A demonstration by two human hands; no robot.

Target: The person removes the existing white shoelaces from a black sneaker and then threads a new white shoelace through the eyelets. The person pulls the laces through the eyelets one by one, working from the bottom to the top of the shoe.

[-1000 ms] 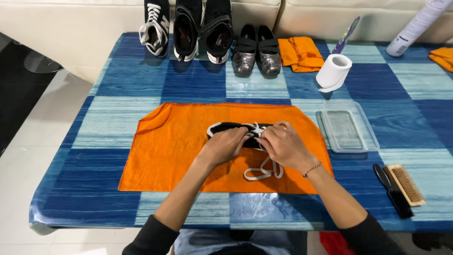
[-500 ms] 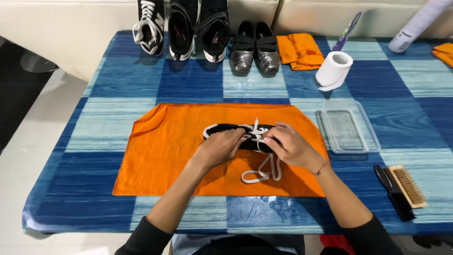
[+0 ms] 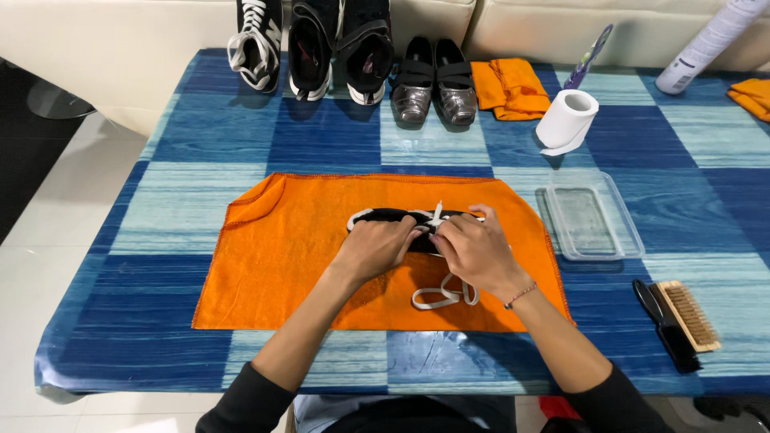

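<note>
Here, 1 black shoe (image 3: pixel 385 216) with white sole is laid on its side at the middle of 1 large orange cloth (image 3: pixel 281 256), spread on the blue checked table (image 3: pixel 321 136). The left hand (image 3: pixel 375 248) is curled over the shoe's body, fingers bent, pressing it down. The right hand (image 3: pixel 473 244) is closed around the white lace (image 3: pixel 443 295) near the shoe's top; the loose lace end is seen on the cloth below the wrist. At the back edge 5 shoes are counted: 3 black high ones (image 3: pixel 321 40) & 2 silver flat ones (image 3: pixel 437 80). Beside them are 1 folded orange cloth (image 3: pixel 507 87), 1 paper roll (image 3: pixel 566 120), 1 spray can (image 3: pixel 706 44). To the right, 1 clear plastic tray (image 3: pixel 593 220) & 1 brush (image 3: pixel 682 321) are placed.
</note>
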